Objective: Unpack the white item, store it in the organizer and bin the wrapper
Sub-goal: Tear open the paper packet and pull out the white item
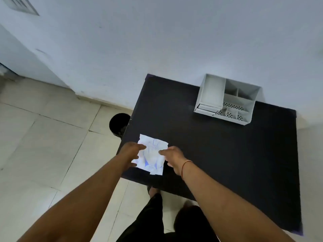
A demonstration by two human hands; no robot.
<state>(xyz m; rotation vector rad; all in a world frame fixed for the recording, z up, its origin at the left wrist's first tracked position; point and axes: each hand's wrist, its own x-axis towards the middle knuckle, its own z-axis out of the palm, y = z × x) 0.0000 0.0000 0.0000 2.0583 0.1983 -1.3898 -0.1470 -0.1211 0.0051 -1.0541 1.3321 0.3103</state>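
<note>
**Head view: packet gripped at the worktop's near-left edge, with a drop to the floor close by**

Head camera shows both hands on a crinkled white plastic packet with blue print point(151, 154), which lies at about 7 o'clock on the black rectangular worktop point(218, 154), close to its left edge. The left hand point(131, 151) has its fingers point(140, 147) clamped on the packet's left side; the right hand point(172, 155) pinches its right side. The packet looks unopened, so the white item is presumably inside, though that cannot be confirmed.

Risks, as I judge them:
- A hard tear could fling the item off the nearby edge onto the tiled floor point(43, 137).
- The round black bin point(118, 124) sits on the floor at 9 o'clock, partly hidden under the worktop, so a dropped wrapper may miss it.
- The light grey plastic organizer with several compartments point(227, 100) stands well apart at 1 o'clock, so the carry is long and a loose grip could drop the item.
</note>
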